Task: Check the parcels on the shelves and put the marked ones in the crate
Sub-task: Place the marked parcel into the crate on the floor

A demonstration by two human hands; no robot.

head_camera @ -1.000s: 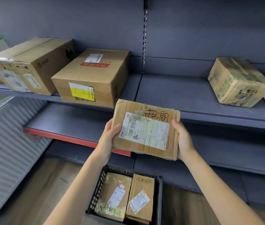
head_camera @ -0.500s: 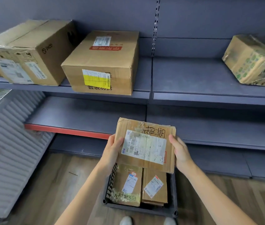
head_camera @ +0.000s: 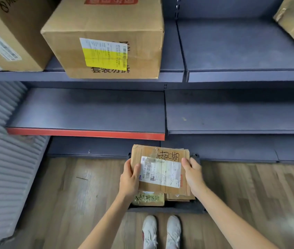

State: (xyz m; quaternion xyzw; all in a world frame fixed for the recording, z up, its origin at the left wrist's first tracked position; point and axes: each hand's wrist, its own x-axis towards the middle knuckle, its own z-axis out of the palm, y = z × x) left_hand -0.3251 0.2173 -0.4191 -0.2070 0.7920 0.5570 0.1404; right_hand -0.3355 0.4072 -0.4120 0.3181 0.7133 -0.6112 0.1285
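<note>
1. Grey metal shelving point(head_camera: 232, 112) over wood floor, big cardboard boxes point(head_camera: 106, 36) up top.
2. Left hand point(head_camera: 129, 178) and right hand point(head_camera: 193, 175) grip a flat marked parcel point(head_camera: 160, 169) by its sides.
3. Parcel's right above the dark crate point(head_camera: 182, 209), which holds two more parcels point(head_camera: 148, 199).

Head camera, one wide view, tilted steeply down from above the hands.

The lens looks forward and down past both forearms to the grip, where the left hand point(head_camera: 130, 178) and right hand point(head_camera: 193, 174) hold a flat parcel point(head_camera: 160, 169) close below the camera. Directly beneath the grip lies the crate point(head_camera: 169, 209), nearer the viewer the white shoes point(head_camera: 161, 230). Beyond and above the grip rise the grey shelves point(head_camera: 232, 114), bent by the wide angle. No second view overlaps it.
</note>
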